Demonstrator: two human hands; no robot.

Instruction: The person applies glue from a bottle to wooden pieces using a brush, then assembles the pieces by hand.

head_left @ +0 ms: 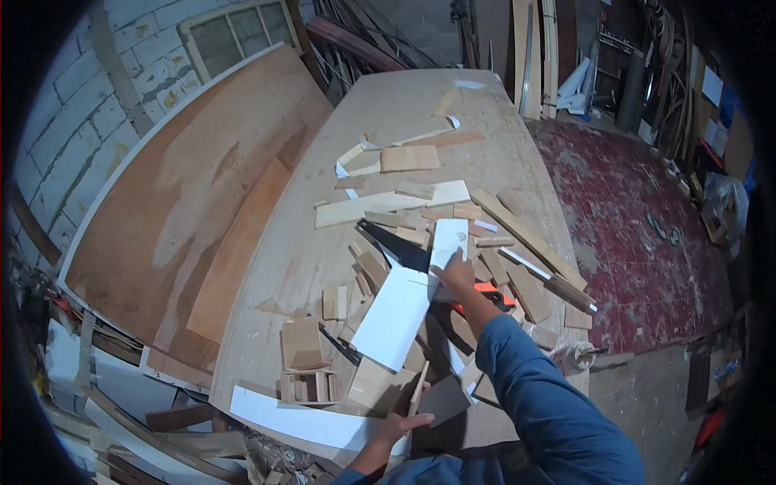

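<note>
My right hand (457, 273) reaches forward and is closed on the edge of a narrow white board (449, 234) with a small round mark. Just below it lies a larger white board (394, 311), slanting across the pile. Between and beneath them a handsaw (398, 247) shows its black blade, and its orange handle (491, 297) sticks out right of my wrist. Near the table's front edge my left hand (396, 426) grips a thin wood piece (419, 388), thumb stretched to the right. Beside that hand is a grey-brown panel (445, 402), partly in shadow.
Wood offcuts (529, 291) crowd the worktable (283, 250). A small wooden box (309, 386) and a long white strip (299, 416) lie at front left. A roll of tape or twine (572, 356) sits by the right edge. Large plywood sheets (186, 194) lean on the left.
</note>
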